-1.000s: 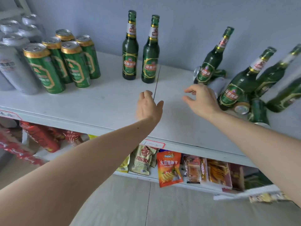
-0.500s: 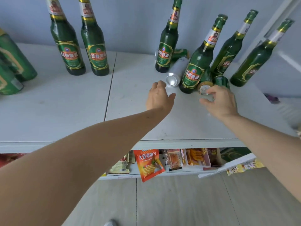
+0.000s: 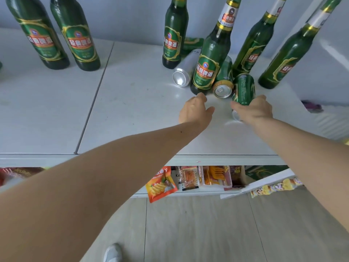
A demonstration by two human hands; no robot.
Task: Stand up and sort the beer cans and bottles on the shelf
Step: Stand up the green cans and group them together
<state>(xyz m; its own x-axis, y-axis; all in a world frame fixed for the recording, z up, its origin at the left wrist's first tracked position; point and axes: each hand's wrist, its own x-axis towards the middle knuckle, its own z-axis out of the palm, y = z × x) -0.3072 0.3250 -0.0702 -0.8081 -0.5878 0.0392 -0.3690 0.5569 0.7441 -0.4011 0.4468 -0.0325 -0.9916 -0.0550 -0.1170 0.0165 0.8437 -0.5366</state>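
Note:
My right hand (image 3: 254, 110) grips a green beer can (image 3: 243, 87) lying on the white shelf (image 3: 132, 110), its far end pointing away from me. My left hand (image 3: 194, 110) hovers open just in front of a standing green bottle (image 3: 209, 61). Beside that bottle lie a silver can (image 3: 184, 69) and a green can with a gold lid (image 3: 222, 86). Another green can (image 3: 192, 43) lies at the back. More green bottles stand at the right (image 3: 253, 46), far right (image 3: 289, 59) and behind (image 3: 174, 40). Two upright bottles (image 3: 62, 36) stand at the left.
A lower shelf (image 3: 188, 192) holds snack packets, with an orange packet (image 3: 160, 184) hanging over its edge. A white frame post (image 3: 321, 21) rises at the right end of the shelf. Pale floor and my shoe (image 3: 112, 253) lie below.
The view has closed in on the right cluster. My right hand has closed round the green can and drawn it toward me. My left hand has shifted right, toward the standing bottle.

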